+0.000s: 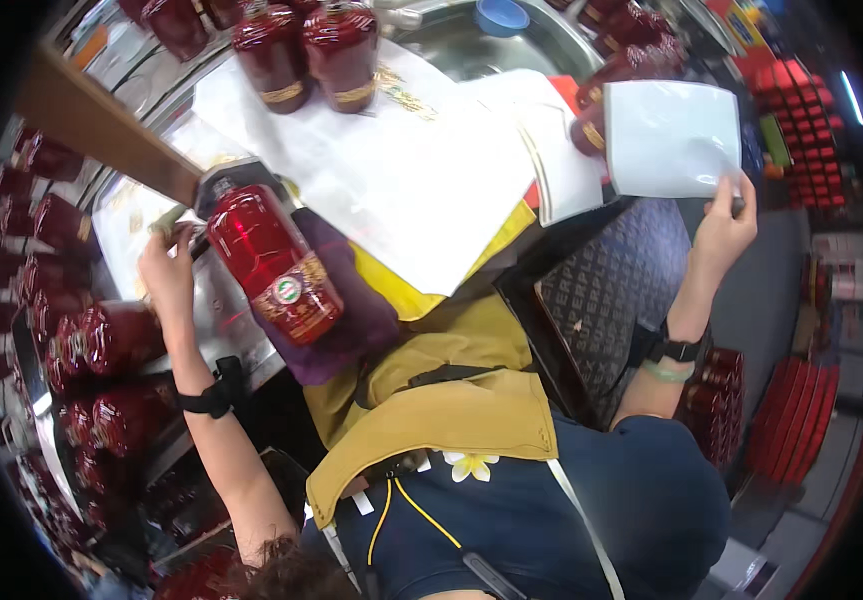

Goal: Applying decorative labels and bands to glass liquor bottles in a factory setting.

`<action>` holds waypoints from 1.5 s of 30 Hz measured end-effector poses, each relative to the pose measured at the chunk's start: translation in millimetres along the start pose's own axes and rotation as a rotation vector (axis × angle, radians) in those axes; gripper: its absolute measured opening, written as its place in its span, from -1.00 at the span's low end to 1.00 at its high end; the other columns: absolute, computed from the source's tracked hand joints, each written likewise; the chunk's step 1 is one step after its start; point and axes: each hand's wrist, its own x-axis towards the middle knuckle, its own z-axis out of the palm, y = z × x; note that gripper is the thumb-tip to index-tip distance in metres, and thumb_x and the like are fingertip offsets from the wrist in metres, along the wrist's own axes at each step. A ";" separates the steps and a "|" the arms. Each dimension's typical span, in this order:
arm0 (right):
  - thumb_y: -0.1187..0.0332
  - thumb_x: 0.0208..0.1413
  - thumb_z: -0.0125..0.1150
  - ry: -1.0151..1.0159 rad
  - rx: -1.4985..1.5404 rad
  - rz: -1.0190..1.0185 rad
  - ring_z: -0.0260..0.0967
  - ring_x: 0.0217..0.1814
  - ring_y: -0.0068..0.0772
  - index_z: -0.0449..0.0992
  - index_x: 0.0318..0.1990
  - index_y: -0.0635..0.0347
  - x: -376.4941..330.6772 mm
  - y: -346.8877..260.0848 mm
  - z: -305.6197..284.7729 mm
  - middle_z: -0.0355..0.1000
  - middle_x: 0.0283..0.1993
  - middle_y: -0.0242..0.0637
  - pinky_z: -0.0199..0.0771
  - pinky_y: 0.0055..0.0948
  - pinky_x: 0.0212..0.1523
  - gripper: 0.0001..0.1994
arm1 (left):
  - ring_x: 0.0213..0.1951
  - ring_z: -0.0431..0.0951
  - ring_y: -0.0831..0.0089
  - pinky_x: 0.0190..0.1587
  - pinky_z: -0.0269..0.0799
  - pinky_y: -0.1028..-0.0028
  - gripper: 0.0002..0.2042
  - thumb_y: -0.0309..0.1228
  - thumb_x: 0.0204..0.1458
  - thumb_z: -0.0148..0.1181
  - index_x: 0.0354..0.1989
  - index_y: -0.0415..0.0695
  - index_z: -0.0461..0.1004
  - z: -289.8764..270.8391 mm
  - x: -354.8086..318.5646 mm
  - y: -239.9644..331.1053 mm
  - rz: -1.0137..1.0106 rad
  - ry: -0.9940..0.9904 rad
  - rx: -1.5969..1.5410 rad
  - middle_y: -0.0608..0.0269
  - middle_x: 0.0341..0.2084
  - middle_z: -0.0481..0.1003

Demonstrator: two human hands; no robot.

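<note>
A red glass bottle (271, 265) with a dark cap and a gold-and-red label lies tilted on a purple cloth (356, 310) over my lap. My left hand (169, 272) is just left of the bottle's shoulder. Its fingers pinch a small pale gold piece (163, 223) and do not grip the bottle. My right hand (723, 232) is raised at the right and holds the lower edge of a white square sheet (673, 137). I wear a yellow apron (451, 400).
Two red bottles (306, 55) stand on a large white sheet (421, 170) ahead. A metal basin (491, 55) with a blue lid sits behind them. Several red bottles (101, 340) fill racks on the left. Stacked red lids (801, 410) are on the right, and a brown beam (101, 130) crosses at upper left.
</note>
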 end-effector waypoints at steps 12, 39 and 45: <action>0.20 0.27 0.25 -0.106 -0.010 0.511 0.38 -0.56 -0.47 0.56 -0.18 0.31 -20.1 256.7 63.4 0.49 -0.49 -0.30 0.36 -0.42 -0.54 -0.71 | -0.07 0.65 0.51 0.05 0.52 0.47 -0.67 -0.55 0.24 0.25 0.18 -0.22 0.53 -25.9 -5.4 27.2 -0.085 0.159 -0.363 0.13 -0.18 0.67; 0.49 0.32 0.19 -0.183 0.204 -0.451 0.46 -0.20 -0.45 0.58 0.02 0.33 -77.3 15.2 83.6 0.56 -0.13 -0.23 0.50 -0.47 -0.13 -0.81 | -0.02 0.60 0.13 0.11 0.45 0.25 -0.61 -0.47 -0.13 0.56 -0.08 -0.15 0.61 -36.1 -79.2 157.8 0.312 0.041 -0.037 0.14 -0.15 0.66; 0.60 0.22 0.24 -0.909 0.705 -0.397 0.38 -0.29 -0.56 0.58 -0.02 0.30 -165.4 -111.9 140.3 0.45 -0.29 -0.36 0.39 -0.56 -0.22 -0.80 | 0.18 0.49 0.16 0.28 0.31 0.24 -0.35 -0.40 0.06 0.43 0.29 -0.41 0.32 -25.9 -95.5 153.8 0.042 0.239 -0.483 -0.06 0.13 0.53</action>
